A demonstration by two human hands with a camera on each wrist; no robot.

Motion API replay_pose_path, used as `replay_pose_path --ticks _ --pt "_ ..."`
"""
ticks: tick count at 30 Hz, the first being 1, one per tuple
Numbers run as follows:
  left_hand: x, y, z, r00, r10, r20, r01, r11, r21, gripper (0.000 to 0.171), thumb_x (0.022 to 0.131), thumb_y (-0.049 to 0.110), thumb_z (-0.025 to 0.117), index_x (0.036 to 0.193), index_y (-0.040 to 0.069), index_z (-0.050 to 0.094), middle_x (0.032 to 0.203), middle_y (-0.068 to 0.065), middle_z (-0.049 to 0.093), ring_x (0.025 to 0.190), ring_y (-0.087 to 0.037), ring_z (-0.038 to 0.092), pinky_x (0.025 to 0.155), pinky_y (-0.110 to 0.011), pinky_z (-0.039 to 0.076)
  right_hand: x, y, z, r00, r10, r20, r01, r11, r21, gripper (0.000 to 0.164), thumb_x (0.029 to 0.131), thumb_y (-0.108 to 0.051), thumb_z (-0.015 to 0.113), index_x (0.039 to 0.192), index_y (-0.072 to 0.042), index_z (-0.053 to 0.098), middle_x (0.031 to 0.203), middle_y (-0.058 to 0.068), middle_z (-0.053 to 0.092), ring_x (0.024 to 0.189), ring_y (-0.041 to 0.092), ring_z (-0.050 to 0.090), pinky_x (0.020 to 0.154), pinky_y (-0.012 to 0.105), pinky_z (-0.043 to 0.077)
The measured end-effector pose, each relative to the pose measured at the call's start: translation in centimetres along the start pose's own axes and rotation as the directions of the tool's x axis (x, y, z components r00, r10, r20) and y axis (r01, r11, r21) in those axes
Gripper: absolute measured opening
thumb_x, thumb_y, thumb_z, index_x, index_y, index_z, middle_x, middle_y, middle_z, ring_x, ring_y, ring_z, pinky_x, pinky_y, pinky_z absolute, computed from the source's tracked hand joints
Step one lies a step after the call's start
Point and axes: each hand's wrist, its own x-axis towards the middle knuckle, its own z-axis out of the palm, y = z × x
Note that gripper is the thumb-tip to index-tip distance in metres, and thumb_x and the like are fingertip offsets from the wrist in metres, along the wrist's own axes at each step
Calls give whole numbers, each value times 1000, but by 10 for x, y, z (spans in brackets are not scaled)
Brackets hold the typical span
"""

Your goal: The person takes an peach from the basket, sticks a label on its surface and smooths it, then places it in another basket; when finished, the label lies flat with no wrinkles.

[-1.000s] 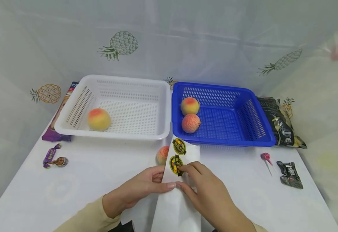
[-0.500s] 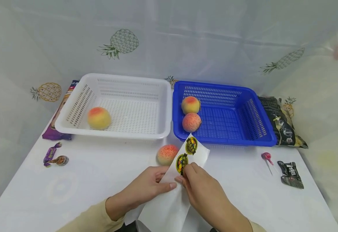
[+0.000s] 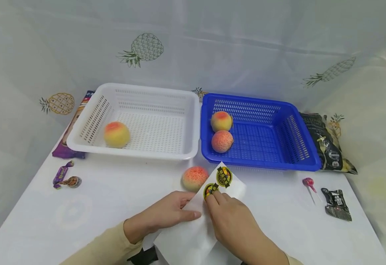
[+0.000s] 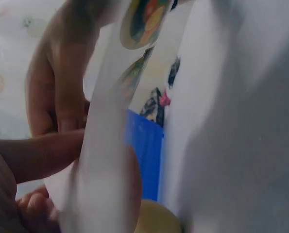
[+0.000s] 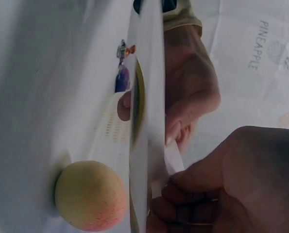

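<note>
A white strip of round stickers (image 3: 193, 235) slants over the table's front part, with black-and-yellow fruit stickers (image 3: 224, 176) on its far end. My left hand (image 3: 168, 211) holds the strip's left edge, thumb on top and fingers behind. At the nearer sticker, my right hand (image 3: 234, 222) has curled fingers; in the right wrist view its thumb and finger (image 5: 197, 177) pinch the white paper. Whether the sticker is lifting is hidden. Just beyond the strip a speckled peach (image 3: 194, 178) sits on the table, also seen as a yellowish peach (image 5: 91, 194) in that wrist view.
A white basket (image 3: 130, 152) with one peach (image 3: 116, 134) stands back left. Beside it, a blue basket (image 3: 262, 163) holds two peaches (image 3: 222, 141). Wrapped candies (image 3: 62, 175) lie left; a lollipop (image 3: 308, 182) and black packet (image 3: 336, 204) lie right. Snack bags (image 3: 327, 147) flank the baskets.
The strip has tilted to the right and come nearer, uncovering more of the table peach. My right fingers have curled further over the nearer sticker. The left hand keeps its hold.
</note>
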Motion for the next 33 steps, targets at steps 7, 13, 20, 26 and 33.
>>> replay_pose_path --ticks 7,13,20,26,33 --pt "9 -8 -17 996 5 91 -22 982 187 11 80 14 64 79 9 55 66 6 44 62 -4 41 58 -18 33 -2 3 -1 997 -83 8 81 988 133 8 79 -15 56 80 -15 48 69 -10 40 58 3 40 53 20 39" --pt "12 -10 -21 991 27 129 -61 961 271 21 79 9 63 70 7 45 61 5 28 57 -5 31 55 -18 26 -5 9 1 994 -105 13 100 972 211 9 80 -17 56 79 -18 47 66 -14 37 54 -1 34 49 14 33" --pt "13 -15 -19 989 -5 145 -38 955 294 11 80 7 62 75 12 54 63 7 36 60 -3 35 59 -17 30 -9 18 3 984 -80 160 -2 892 453 14 87 -18 52 76 -23 45 63 -18 35 53 -4 34 48 9 30" --pt "15 -19 -22 989 -30 145 -19 945 327 10 79 9 63 81 18 60 68 9 45 64 -3 41 64 -18 34 -12 27 5 966 -51 254 -108 812 574 22 90 -22 49 71 -27 42 58 -18 32 50 -7 31 43 12 30" --pt "16 -20 -32 994 -60 93 20 924 382 12 79 9 63 84 19 61 69 9 45 67 -5 41 64 -21 33 -9 39 -3 973 37 228 -169 788 592 22 86 -14 54 73 -28 45 60 -18 37 52 -5 35 46 14 32"
